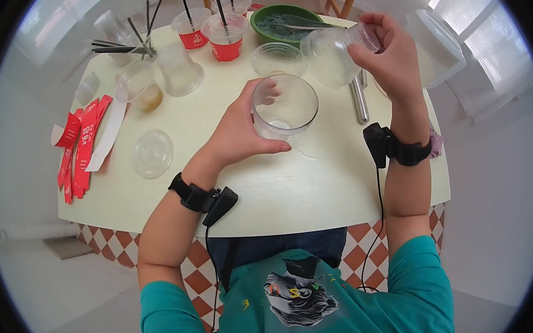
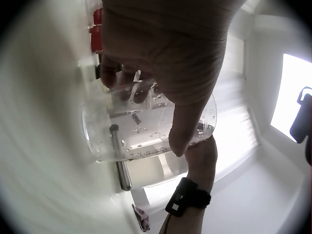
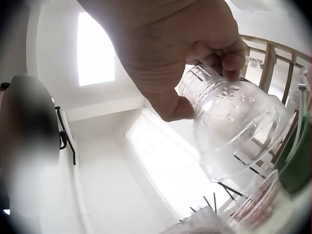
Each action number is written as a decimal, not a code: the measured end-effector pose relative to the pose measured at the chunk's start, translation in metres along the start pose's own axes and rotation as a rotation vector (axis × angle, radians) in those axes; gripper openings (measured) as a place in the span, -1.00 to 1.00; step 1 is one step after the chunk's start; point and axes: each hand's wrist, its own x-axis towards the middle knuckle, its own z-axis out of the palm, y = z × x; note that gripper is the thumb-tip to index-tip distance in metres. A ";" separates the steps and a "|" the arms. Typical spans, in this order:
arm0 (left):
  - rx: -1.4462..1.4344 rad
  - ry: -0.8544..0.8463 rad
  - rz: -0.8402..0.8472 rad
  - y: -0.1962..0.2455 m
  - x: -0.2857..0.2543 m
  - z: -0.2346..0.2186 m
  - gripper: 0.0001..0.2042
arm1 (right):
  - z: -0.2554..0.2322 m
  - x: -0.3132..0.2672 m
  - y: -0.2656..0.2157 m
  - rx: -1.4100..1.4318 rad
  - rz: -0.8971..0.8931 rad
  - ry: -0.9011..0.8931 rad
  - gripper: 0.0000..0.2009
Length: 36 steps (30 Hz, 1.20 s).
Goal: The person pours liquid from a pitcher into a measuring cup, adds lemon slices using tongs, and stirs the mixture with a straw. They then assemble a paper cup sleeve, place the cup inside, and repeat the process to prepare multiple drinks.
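In the head view the left hand (image 1: pixel 237 128) grips a clear round container (image 1: pixel 286 107) by its side, near the middle of the table. Droplets cling to the container's wall (image 2: pixel 141 126) in the left wrist view, with the thumb on one side and the other fingers on the far side. The right hand (image 1: pixel 391 52) is raised at the table's back right and pinches the narrow neck of a clear jar-shaped vessel (image 1: pixel 331 55), which is tilted with its wide part toward the left. Droplets also dot this vessel (image 3: pixel 239 122) in the right wrist view.
Behind stand red-banded cups (image 1: pixel 225 44) with black straws and a green bowl (image 1: pixel 279 20). Clear cups (image 1: pixel 179 71), a round lid (image 1: pixel 154 154) and red paper strips (image 1: pixel 88 144) lie left. A metal cylinder (image 1: pixel 359 100) and a large clear tub (image 1: pixel 433 46) are right.
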 end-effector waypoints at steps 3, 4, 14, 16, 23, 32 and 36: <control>0.046 -0.010 0.007 0.002 0.003 0.004 -0.02 | 0.005 -0.018 -0.034 0.212 -0.105 -0.145 -0.44; 0.085 -0.006 0.031 0.002 0.003 0.005 -0.02 | 0.008 -0.020 -0.037 0.211 -0.104 -0.144 -0.44; -0.063 -0.017 0.035 -0.002 0.005 0.009 -0.03 | 0.033 -0.033 -0.038 0.213 -0.208 -0.321 -0.42; -0.056 -0.014 0.023 -0.003 0.004 0.010 -0.03 | 0.035 -0.034 -0.037 0.206 -0.217 -0.325 -0.42; -0.016 -0.006 0.019 0.001 0.003 0.011 -0.02 | 0.035 -0.031 -0.030 0.139 -0.335 -0.418 -0.44; -0.050 -0.009 -0.014 0.004 0.001 0.012 -0.05 | 0.036 -0.035 -0.035 0.130 -0.264 -0.393 -0.44; -0.042 -0.008 -0.022 0.006 0.000 0.011 -0.05 | 0.034 -0.038 -0.041 0.140 -0.171 -0.390 -0.43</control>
